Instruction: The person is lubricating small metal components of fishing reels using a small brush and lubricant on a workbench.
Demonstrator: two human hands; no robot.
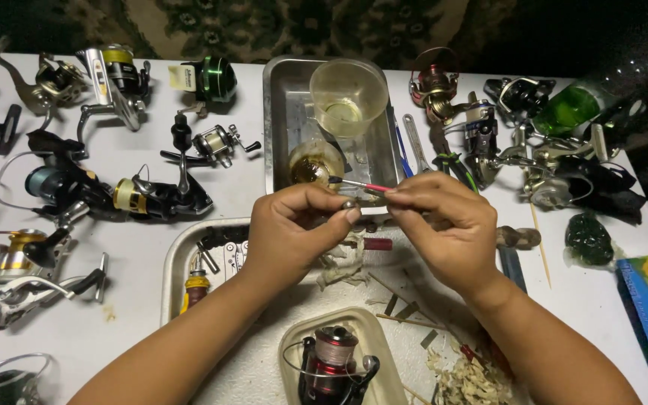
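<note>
White table [136, 247], brush [365, 185] in right hand [444, 225]

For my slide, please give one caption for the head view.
Left hand pinches a small metal part, right hand holds a thin brush, fishing reels around.

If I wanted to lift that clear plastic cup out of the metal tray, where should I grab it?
Probably by its upper wall just under the rim, from above or the far side. The cup stands upright with liquid inside, and both hands and the brush crowd the tray on the near side.
</note>
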